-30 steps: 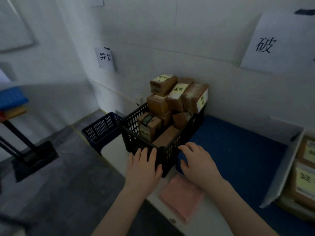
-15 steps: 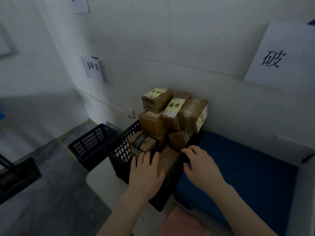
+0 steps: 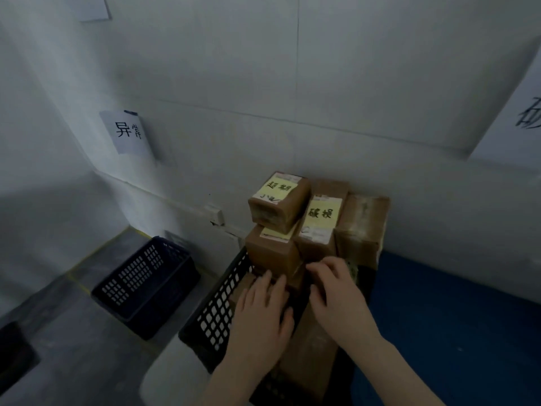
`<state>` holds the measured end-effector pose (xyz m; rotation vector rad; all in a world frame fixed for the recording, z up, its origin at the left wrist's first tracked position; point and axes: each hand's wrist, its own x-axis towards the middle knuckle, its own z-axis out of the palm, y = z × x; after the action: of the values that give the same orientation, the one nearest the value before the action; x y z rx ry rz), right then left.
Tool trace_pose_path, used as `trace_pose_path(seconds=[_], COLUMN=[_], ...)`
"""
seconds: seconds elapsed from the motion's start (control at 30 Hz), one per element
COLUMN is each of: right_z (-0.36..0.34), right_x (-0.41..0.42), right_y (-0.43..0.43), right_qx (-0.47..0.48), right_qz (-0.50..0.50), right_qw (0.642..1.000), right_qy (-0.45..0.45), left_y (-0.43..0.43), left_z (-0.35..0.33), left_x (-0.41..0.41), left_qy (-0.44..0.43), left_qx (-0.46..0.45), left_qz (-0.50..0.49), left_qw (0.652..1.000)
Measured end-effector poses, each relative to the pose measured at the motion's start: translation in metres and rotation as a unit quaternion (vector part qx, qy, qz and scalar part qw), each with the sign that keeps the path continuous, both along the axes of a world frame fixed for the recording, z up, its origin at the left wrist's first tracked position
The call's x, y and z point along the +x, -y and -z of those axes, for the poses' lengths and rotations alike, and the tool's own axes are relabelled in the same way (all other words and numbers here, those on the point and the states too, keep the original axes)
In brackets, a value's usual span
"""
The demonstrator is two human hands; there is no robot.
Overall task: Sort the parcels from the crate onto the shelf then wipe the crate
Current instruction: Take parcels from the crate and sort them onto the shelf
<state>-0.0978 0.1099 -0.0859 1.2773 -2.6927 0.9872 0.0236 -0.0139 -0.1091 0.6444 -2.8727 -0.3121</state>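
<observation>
Crate (image 3: 218, 313): black, lattice-walled, standing on the pale surface (image 3: 167, 379) against the wall, piled above its rim with brown parcels. No parcel has left it for the shelf as far as this view shows; sorting is judged to be at its start.

Left hand (image 3: 259, 315): palm down over the near end of the crate, fingers (image 3: 268, 284) spread and extended, resting on or just above a low parcel (image 3: 306, 347) whose long axis runs away from the person toward the wall. Not closed on anything.

Right hand (image 3: 336, 291): just right of the left hand, fingers (image 3: 317, 266) curled and touching the base of the stack at the far end of the crate. Whether they have a hold on a box cannot be told; motion blur obscures the contact.

Relation governing the next move: the stacked parcels lie directly beyond and above both sets of fingers, toward the wall. The right hand is the nearer to them. The top parcel (image 3: 278, 202) sits tilted on a lower box and is judged liable to slide if the base is disturbed.

Writing:
- Top parcel, yellow label: handwritten characters, seen inverted, not reliably legible
- Upright parcel (image 3: 320, 221) just right of it, yellow label: "破损"
- Rightmost parcel (image 3: 363, 227): no label showing
- Wall sign (image 3: 127, 133) left of the crate: "异常"
- Sign (image 3: 524, 112) at the right edge: cut off, unreadable

A blue crate (image 3: 146, 285) stands on the floor left of the black one
</observation>
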Motion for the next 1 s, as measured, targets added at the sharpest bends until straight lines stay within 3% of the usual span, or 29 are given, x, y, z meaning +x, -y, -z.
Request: trace_pose_path(seconds=[0.1, 0.17, 0.37, 0.57, 0.7, 1.0], right_z=[-0.021, -0.036, -0.043, -0.03, -0.027, -0.038], right_x=[-0.023, -0.047, -0.104, -0.122, -0.121, -0.087], right_y=[0.05, 0.083, 0.149, 0.173, 0.177, 0.162], right_qx=[-0.079, -0.105, -0.052, -0.01, -0.011, -0.068], right_qz=[0.037, 0.057, 0.106, 0.117, 0.124, 0.105], right_qw=[0.996, 0.993, 0.993, 0.992, 0.99, 0.992], right_qy=[-0.011, -0.02, 0.0, 0.05, 0.064, -0.01], left_y=[0.064, 0.108, 0.184, 0.202, 0.199, 0.169], left_z=[-0.029, -0.049, -0.054, -0.039, -0.034, -0.052], left_x=[-0.038, -0.076, -0.17, -0.196, -0.191, -0.14], left_qy=[-0.133, -0.162, -0.086, -0.053, -0.074, -0.175], left_qx=[0.027, 0.069, 0.145, 0.202, 0.226, 0.147], left_qz=[-0.011, 0.0, 0.088, 0.143, 0.144, 0.123], left_qw=[0.991, 0.984, 0.982, 0.967, 0.961, 0.966])
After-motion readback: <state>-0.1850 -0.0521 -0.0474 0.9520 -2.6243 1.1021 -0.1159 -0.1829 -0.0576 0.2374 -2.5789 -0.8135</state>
